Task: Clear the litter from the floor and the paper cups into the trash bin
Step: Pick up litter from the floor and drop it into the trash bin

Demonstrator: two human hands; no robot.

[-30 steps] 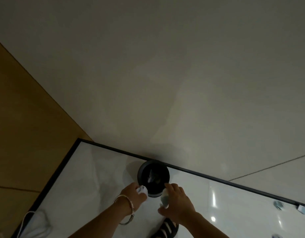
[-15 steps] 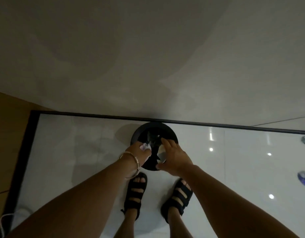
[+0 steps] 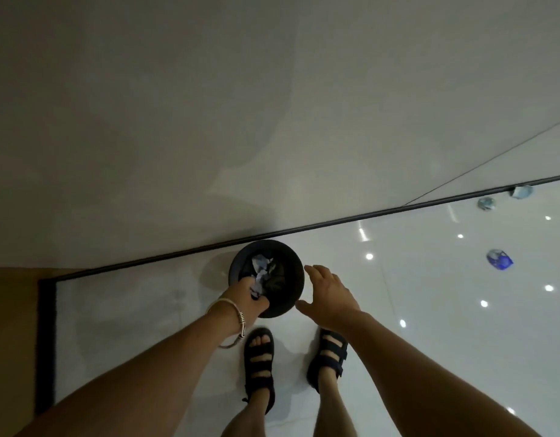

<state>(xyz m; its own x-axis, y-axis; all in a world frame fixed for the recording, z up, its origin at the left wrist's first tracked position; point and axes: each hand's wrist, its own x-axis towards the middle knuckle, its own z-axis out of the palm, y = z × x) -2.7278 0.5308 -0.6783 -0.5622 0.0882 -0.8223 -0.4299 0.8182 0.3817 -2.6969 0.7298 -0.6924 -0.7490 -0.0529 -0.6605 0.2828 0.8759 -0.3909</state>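
A round black trash bin (image 3: 293, 294) stands on the glossy white floor against the wall, with crumpled paper (image 3: 261, 263) inside. My left hand (image 3: 245, 298), bracelet on the wrist, reaches over the near rim with its fingers dipped inside, pinching a white-blue paper scrap (image 3: 256, 289). My right hand (image 3: 330, 293) hovers just right of the bin, fingers spread and holding nothing. A crumpled blue piece of litter (image 3: 499, 260) lies on the floor to the right. Two paler pieces (image 3: 486, 203) (image 3: 522, 191) lie farther off by the wall.
My feet in black sandals (image 3: 259, 357) stand just in front of the bin. A black skirting strip (image 3: 367, 217) runs along the wall's base. A brown panel (image 3: 10, 342) borders the floor at the left.
My right hand has let go of its white piece and drawn back to the right of the bin. My left hand has gone lower into the bin. The view has tilted down and turned.
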